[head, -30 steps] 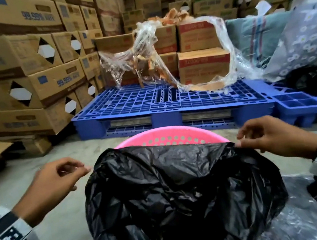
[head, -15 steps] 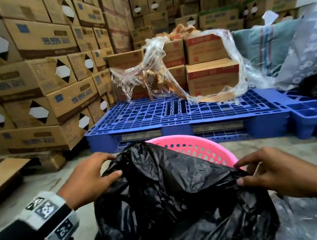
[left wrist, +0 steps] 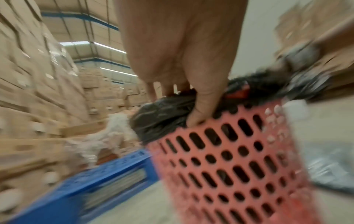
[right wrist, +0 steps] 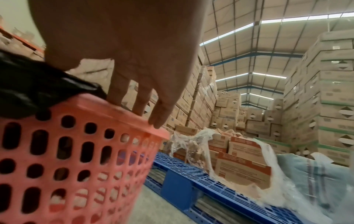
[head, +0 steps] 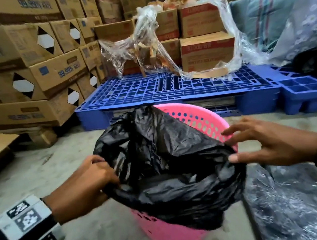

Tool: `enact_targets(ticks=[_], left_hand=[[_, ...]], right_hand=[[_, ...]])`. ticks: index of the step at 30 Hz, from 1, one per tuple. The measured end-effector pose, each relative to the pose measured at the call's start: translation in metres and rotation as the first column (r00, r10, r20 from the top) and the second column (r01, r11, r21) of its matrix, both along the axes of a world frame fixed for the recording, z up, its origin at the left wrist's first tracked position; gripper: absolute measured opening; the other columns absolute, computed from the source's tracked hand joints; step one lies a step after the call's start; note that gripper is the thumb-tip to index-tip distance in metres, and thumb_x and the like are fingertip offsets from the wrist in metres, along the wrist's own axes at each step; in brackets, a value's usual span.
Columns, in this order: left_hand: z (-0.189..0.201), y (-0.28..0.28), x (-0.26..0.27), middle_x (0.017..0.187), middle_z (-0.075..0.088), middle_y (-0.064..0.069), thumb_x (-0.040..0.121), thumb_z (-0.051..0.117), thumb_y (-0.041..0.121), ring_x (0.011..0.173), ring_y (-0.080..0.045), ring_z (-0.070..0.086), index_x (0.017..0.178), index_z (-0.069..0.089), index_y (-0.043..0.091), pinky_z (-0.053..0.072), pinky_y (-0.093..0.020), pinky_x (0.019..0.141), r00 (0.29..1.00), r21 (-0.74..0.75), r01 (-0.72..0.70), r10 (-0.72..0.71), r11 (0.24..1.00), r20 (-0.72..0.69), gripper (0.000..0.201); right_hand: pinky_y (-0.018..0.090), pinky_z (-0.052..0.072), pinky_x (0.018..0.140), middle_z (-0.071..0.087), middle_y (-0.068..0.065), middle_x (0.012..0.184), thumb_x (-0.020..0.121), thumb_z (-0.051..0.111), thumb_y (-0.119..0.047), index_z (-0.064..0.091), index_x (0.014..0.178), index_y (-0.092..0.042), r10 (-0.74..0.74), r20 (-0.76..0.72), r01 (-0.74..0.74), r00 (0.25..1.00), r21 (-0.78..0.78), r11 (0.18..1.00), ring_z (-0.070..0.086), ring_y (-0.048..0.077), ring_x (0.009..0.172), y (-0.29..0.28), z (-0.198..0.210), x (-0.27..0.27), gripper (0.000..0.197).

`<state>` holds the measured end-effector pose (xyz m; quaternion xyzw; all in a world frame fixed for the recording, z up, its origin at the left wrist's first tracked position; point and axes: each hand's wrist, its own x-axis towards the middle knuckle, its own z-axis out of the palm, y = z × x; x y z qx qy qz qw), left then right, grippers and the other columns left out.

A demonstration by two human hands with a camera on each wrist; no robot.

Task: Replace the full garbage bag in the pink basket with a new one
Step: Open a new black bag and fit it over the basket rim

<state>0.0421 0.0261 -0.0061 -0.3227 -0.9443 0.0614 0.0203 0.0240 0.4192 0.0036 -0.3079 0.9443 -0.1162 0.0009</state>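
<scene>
A pink perforated basket (head: 172, 234) stands on the concrete floor in front of me. A black garbage bag (head: 170, 159) sits in its mouth, and its edge is folded down over the near rim. My left hand (head: 107, 170) grips the bag's left edge with curled fingers. In the left wrist view the thumb presses the bag (left wrist: 162, 118) against the basket (left wrist: 239, 166). My right hand (head: 233, 145) is spread at the right rim, its thumb on the bag's edge. In the right wrist view its straight fingers (right wrist: 138, 106) rest on the basket (right wrist: 76, 151) rim beside the bag (right wrist: 38, 91).
A dark, shiny, crinkled plastic bag (head: 293, 202) lies on the floor right of the basket. Behind the basket is a blue pallet (head: 169, 88) with cartons and loose clear wrap (head: 153, 43). Stacked cardboard boxes (head: 17, 59) wall in the left side.
My left hand came in and took hold of the bag's left edge. The bag's edge came down over the near rim. My right hand's fingers straightened along the rim.
</scene>
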Motion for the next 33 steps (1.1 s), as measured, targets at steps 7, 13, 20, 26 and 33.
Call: enact_targets(ticks=[7,13,20,26,33], left_hand=[[0.019,0.013,-0.023,0.132,0.051,0.010,0.065,0.043,0.008,0.127,0.003,0.030,0.124,0.053,0.029,0.014,-0.013,0.104,0.998,0.274,-0.062,0.052,0.960,0.044,0.064],[0.024,0.066,0.047,0.109,0.053,0.026,0.071,0.048,0.070,0.109,0.011,0.037,0.117,0.052,0.043,0.026,-0.007,0.094,0.966,0.328,-0.040,-0.048,0.944,0.255,0.053],[0.010,0.050,0.038,0.080,0.068,0.018,0.087,0.035,0.053,0.087,-0.004,0.057,0.092,0.061,0.036,0.031,-0.026,0.090,0.994,0.095,0.111,-0.112,0.989,0.001,0.031],[0.014,-0.006,0.008,0.104,0.073,0.008,0.063,0.061,0.021,0.111,-0.009,0.045,0.105,0.066,0.032,0.032,-0.021,0.088,0.993,0.079,-0.095,0.100,0.992,-0.064,0.044],[0.013,0.037,0.023,0.099,0.054,0.020,0.067,0.038,0.068,0.093,0.003,0.045,0.135,0.042,0.031,0.032,0.002,0.078,0.982,0.403,-0.178,0.135,0.898,0.134,0.078]], right_hand=[[0.025,0.047,0.075,0.070,-0.016,0.095,0.089,0.055,-0.040,0.067,0.103,-0.030,0.184,-0.127,-0.198,0.975,-0.104,0.975,0.056,0.007,0.086,-0.042,-0.012,0.047,0.022],[0.028,0.051,0.088,0.070,-0.007,0.110,0.078,0.060,-0.055,0.069,0.104,-0.024,0.219,-0.074,-0.225,0.973,-0.077,0.971,0.061,0.008,0.102,-0.033,0.003,0.023,0.042],[0.028,0.047,0.098,0.066,-0.005,0.122,0.079,0.051,-0.062,0.066,0.113,-0.026,0.119,-0.118,-0.117,0.986,0.021,0.993,0.055,0.006,0.113,0.012,0.005,-0.004,0.052],[0.036,0.050,0.069,0.068,-0.001,0.085,0.092,0.048,-0.040,0.068,0.092,-0.020,0.218,-0.175,-0.238,0.960,-0.104,0.966,0.058,0.016,0.079,-0.051,-0.011,0.033,0.028],[0.032,0.051,0.077,0.071,0.002,0.099,0.088,0.056,-0.020,0.068,0.100,-0.015,0.229,-0.049,-0.234,0.972,-0.229,0.945,0.063,0.014,0.088,-0.085,0.023,0.033,0.017]])
